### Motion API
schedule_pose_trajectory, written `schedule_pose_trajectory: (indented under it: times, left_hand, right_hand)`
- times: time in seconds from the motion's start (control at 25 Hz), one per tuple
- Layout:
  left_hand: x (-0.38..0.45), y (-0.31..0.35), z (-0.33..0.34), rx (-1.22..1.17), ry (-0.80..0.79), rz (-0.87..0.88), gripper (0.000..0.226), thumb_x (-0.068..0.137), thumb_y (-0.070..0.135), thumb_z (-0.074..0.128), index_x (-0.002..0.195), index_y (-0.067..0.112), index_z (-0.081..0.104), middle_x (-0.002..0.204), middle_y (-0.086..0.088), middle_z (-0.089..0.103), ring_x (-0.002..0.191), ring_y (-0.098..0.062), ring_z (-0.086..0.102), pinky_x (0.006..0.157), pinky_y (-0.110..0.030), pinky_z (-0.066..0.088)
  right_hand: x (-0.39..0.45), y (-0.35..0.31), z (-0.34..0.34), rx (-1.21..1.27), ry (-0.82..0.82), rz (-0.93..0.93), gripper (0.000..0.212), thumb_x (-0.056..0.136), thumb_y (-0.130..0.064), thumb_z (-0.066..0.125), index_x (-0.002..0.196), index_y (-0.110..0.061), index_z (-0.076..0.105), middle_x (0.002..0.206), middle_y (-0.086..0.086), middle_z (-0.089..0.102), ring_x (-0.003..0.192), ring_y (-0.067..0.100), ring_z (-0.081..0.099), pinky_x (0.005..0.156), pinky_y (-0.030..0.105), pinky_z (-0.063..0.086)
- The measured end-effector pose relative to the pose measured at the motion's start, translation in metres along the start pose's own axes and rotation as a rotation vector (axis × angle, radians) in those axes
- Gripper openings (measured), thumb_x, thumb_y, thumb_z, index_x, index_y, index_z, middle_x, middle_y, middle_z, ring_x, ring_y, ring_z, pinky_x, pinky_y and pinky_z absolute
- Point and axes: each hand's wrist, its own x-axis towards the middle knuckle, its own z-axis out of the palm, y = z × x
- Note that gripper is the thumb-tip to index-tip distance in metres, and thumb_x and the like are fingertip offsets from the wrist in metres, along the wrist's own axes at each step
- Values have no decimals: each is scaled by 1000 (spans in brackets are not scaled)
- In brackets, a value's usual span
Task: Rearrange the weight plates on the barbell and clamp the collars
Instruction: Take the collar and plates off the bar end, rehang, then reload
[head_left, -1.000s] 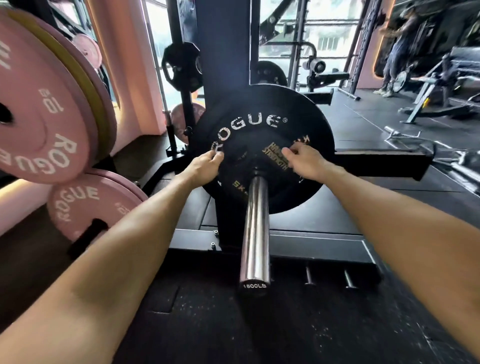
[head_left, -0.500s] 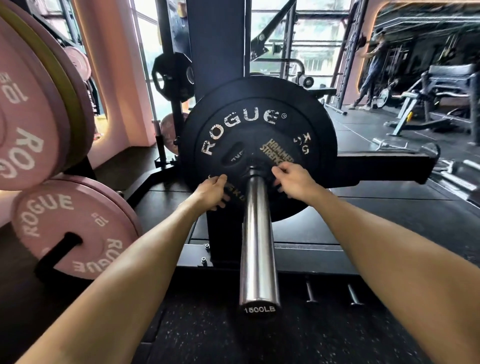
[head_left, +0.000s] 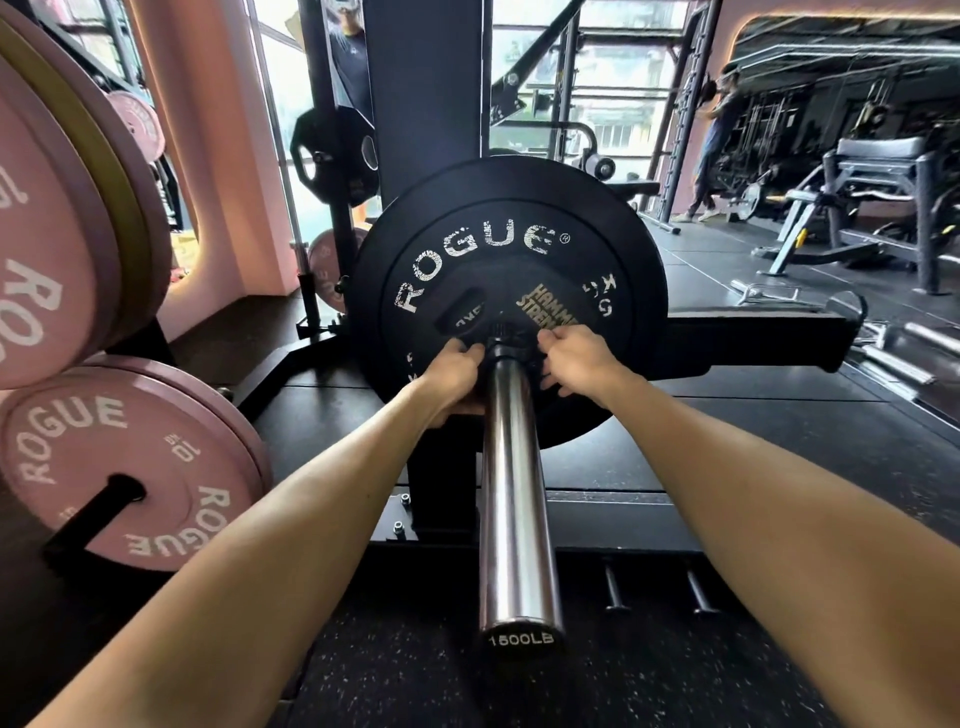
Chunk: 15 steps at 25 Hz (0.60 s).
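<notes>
A chrome barbell sleeve (head_left: 519, 519) marked 1500LB points straight at me. A big black Rogue plate (head_left: 498, 208) sits on it. In front of that is a smaller black Hammer Strength plate (head_left: 540, 306), pushed up against the big plate's face. My left hand (head_left: 452, 374) holds the small plate just left of the sleeve, fingers curled at its lower part. My right hand (head_left: 574, 358) holds it just right of the sleeve, fingers curled too. A dark ribbed ring (head_left: 506, 332) circles the sleeve at the hub. I cannot tell whether it is a collar.
Pink Rogue plates hang on storage pegs at left, one low (head_left: 119, 462) and a larger stack above (head_left: 62, 223). A black rack upright (head_left: 426, 93) stands behind the barbell. Short pegs (head_left: 615, 587) stick out of the rack base. A bench machine (head_left: 878, 197) and a person (head_left: 719, 135) are far right.
Both hands slid from the small plate's upper sides down and inward to the hub beside the sleeve. The small plate moved back against the Rogue plate. My view moved closer.
</notes>
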Motion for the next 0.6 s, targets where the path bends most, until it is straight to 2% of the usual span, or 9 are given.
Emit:
schedule_pose_trajectory:
  times: [0.2, 0.28, 0.44, 0.52, 0.6]
  left_hand:
    - [4, 0, -2, 63, -6, -4, 19, 106, 35, 41, 114, 19, 46, 108, -10, 60, 75, -21, 63, 60, -36, 58]
    - [4, 1, -1, 61, -18, -15, 23, 105, 36, 40, 114, 18, 51, 106, -9, 62, 73, -21, 63, 59, -34, 57]
    - [0, 6, 0, 33, -68, -49, 30, 105, 37, 33, 103, 21, 59, 84, -2, 70, 59, -14, 67, 49, -28, 55]
    - [-1, 7, -1, -3, -75, -57, 30, 106, 38, 31, 109, 22, 57, 88, -3, 70, 59, -12, 68, 48, -28, 54]
    - [-1, 7, -2, -40, -85, -56, 33, 107, 38, 28, 118, 20, 53, 101, -6, 68, 69, -15, 68, 51, -29, 55]
  right_hand:
    - [-2, 5, 3, 19, 8, 13, 33, 103, -33, 38, 106, -10, 61, 95, 18, 71, 87, 29, 71, 79, 44, 59]
    - [-2, 7, 2, 18, -2, 17, 36, 103, -36, 37, 105, -9, 62, 96, 17, 71, 87, 29, 71, 79, 44, 59]
    - [1, 3, -3, -99, -24, 6, 62, 99, -56, 29, 102, -5, 65, 96, 14, 72, 90, 31, 69, 82, 46, 57]
    - [2, -4, -6, -205, 6, -17, 77, 94, -68, 22, 109, -6, 65, 103, 14, 70, 96, 32, 67, 87, 48, 55]
    - [4, -11, -6, -290, 32, -48, 86, 89, -76, 16, 110, -7, 63, 107, 16, 68, 98, 34, 66, 90, 49, 53]
